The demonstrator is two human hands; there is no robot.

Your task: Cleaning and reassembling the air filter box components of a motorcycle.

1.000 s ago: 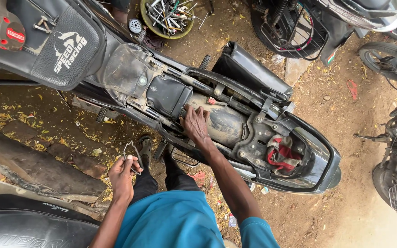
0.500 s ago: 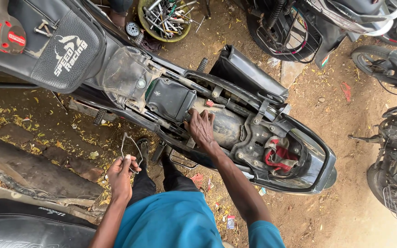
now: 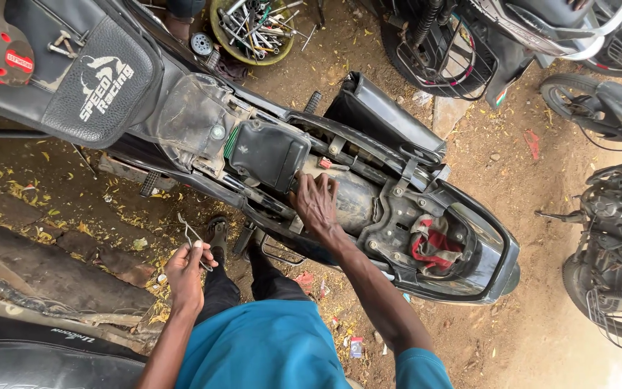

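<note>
A black motorcycle [image 3: 397, 180] with its seat taken off lies across the view, its dusty frame and inner parts open. My right hand [image 3: 317, 203] rests with spread fingers on the dirty mudguard in the open frame, just right of a black box-shaped cover [image 3: 268, 153]. My left hand [image 3: 185, 272] is held low beside the bike, pinching a thin bent metal tool [image 3: 190, 232]. A red cloth [image 3: 430, 246] is tucked into the tail section.
The removed seat [image 3: 383, 115] leans behind the frame. A round tray of tools [image 3: 253, 27] sits on the dirt at the top. Other motorcycles [image 3: 613, 216] stand at the right and top right. A tyre [image 3: 37, 356] lies at the lower left.
My right hand has shifted a little along the frame and stays pressed on the mudguard. My left hand still holds the thin tool in the same spot.
</note>
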